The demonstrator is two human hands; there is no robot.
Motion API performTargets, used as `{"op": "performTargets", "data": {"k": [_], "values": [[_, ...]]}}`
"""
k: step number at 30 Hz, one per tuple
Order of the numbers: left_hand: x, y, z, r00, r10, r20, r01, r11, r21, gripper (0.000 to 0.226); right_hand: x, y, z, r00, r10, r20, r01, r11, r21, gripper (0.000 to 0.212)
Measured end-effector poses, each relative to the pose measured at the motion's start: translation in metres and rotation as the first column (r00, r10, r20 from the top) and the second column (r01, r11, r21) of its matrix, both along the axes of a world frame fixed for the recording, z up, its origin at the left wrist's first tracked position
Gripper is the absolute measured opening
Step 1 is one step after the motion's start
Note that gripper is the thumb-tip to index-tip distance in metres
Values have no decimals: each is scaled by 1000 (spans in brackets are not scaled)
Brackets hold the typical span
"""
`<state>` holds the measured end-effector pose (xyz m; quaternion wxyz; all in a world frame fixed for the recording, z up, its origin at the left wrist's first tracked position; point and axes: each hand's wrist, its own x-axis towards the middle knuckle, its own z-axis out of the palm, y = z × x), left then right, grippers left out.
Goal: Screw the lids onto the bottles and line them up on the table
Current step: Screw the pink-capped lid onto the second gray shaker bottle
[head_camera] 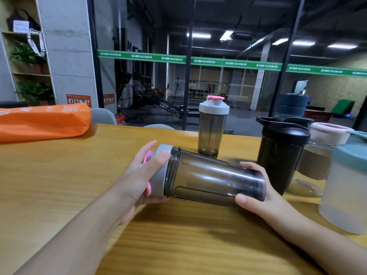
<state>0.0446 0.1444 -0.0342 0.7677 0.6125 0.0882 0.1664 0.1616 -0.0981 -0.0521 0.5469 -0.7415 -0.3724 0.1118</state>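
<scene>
Left hand (139, 175) fingers wrapped on the grey lid (159, 171), right hand (256, 197) clamped round the base of the smoky bottle (214, 179), held sideways mid-frame above the wooden table (59, 175); capped bottles upright behind, centre-right.

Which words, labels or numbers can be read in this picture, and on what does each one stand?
"MAXIMUM", repeated, with small characters before it too small to read: green strip across the glass wall.
"AIR", then letters too dark to read: black gym machine behind the glass.
Orange notice on the pillar: too small to read.
Orange bag: pale print, blurred.
White tag on the shelf: unreadable.
Bottles on the table: no readable text.
</scene>
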Motion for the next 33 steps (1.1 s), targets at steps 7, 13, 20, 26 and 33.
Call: {"op": "performTargets", "data": {"k": [7, 13, 20, 26, 33], "values": [[-1, 0, -1, 993, 1, 118, -20, 986, 163, 71, 7, 4, -5, 980, 38, -196, -20, 995, 97, 110], [-1, -4, 2, 996, -8, 92, 1, 997, 74, 74, 3, 3, -4, 995, -52, -82, 63, 987, 146, 90], [-2, -6, 5, 1000, 12, 19, -13, 999, 44, 65, -4, 1, -1, 998, -56, 3, 55, 988, 142, 80], [-3, -5, 6, 1000, -9, -30, 10, 999, 37, 71, -9, -3, 3, 988, -59, 140, 47, 995, 90, 61], [-4, -2, 6, 996, -6, -95, 10, 999, 50, 69, -14, -2, 5, 978, 1, 207, -27, 992, 119, 65]]}}
